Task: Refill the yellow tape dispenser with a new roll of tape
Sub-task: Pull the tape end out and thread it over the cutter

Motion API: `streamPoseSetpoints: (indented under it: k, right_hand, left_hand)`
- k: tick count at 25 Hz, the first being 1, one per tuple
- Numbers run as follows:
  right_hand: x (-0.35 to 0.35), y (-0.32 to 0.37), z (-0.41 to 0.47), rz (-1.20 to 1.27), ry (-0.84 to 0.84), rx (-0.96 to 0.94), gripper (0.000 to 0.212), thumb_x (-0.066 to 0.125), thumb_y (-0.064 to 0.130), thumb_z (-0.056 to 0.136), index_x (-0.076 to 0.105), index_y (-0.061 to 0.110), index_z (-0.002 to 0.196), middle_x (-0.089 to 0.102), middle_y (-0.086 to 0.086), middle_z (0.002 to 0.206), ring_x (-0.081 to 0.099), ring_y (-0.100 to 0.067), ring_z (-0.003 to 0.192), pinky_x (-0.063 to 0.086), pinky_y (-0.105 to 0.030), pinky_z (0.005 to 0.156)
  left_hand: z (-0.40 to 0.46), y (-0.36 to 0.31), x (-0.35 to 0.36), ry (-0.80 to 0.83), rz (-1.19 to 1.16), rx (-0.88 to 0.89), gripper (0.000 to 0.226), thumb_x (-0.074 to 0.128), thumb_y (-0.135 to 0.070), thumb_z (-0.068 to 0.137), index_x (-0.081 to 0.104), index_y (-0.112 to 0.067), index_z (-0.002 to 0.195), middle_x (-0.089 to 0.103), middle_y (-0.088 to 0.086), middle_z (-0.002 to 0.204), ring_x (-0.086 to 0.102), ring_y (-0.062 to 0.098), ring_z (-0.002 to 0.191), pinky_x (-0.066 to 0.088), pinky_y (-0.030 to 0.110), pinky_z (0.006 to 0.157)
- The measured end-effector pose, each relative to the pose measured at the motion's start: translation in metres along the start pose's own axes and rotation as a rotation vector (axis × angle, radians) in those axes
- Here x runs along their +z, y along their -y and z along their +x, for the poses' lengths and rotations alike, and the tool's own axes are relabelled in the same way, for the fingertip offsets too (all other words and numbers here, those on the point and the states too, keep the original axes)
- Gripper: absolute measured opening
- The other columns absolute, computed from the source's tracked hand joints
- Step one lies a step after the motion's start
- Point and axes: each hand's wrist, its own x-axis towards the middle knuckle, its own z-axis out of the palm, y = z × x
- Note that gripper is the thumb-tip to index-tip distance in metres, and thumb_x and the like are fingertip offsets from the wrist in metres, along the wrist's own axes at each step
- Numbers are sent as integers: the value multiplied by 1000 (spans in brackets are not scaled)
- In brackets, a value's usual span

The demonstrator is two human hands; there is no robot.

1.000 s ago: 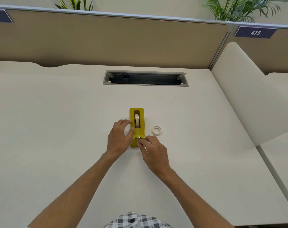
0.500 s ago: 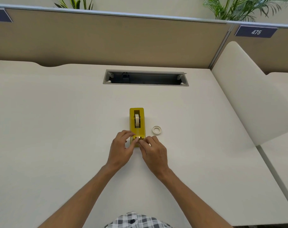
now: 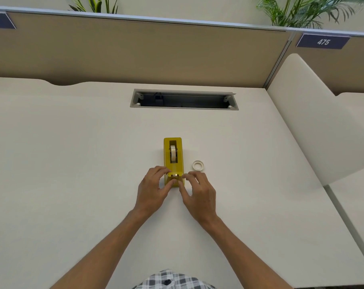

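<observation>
The yellow tape dispenser (image 3: 167, 157) stands lengthwise mid-desk, its cutter end towards me. A roll of tape (image 3: 173, 153) sits upright in its slot, and a strip runs down to the cutter (image 3: 174, 175). My left hand (image 3: 153, 189) grips the near end, with the index finger at the left side and the thumb on the front face. My right hand (image 3: 198, 192) is at the right front corner with its fingers apart, fingertips touching the dispenser. A small white empty tape core (image 3: 198, 165) lies flat just right of the dispenser.
The cream desk (image 3: 72, 163) has an open grey cable tray (image 3: 184, 99) at the back. A tan partition (image 3: 135, 51) rises behind it, and a white divider panel (image 3: 314, 130) stands on the right. Plants show above the partition.
My left hand slid from beside the roll down to the cutter end. Both hands met at the cutter, and the right hand's fingers have since spread slightly.
</observation>
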Motion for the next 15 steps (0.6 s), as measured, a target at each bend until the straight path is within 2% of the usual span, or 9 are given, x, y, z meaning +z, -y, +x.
streamPoseSetpoints:
  k: [3, 12, 15]
  right_hand:
    - [-1, 1, 8, 16, 27, -8, 22, 68, 29, 88, 68, 15, 104, 69, 0, 104, 63, -12, 94, 55, -24, 70]
    - [-5, -6, 20, 29, 125, -70, 26, 69, 35, 87, 66, 18, 106, 67, 3, 104, 62, -11, 91, 56, -24, 66]
    - [-5, -8, 22, 0, 126, -83, 25, 72, 32, 85, 66, 17, 104, 68, 3, 102, 63, -11, 89, 57, -25, 64]
  left_hand:
    - [0, 0, -1, -6, 61, 32, 35, 72, -30, 81, 68, -9, 109, 69, 7, 108, 63, 20, 98, 51, 25, 78]
    - [0, 1, -6, 32, 113, 76, 43, 64, -41, 82, 67, -10, 111, 68, 6, 109, 63, 18, 98, 50, 22, 78]
    - [2, 1, -5, 21, 145, 78, 38, 71, -35, 81, 68, -10, 108, 68, 6, 107, 63, 19, 95, 52, 25, 76]
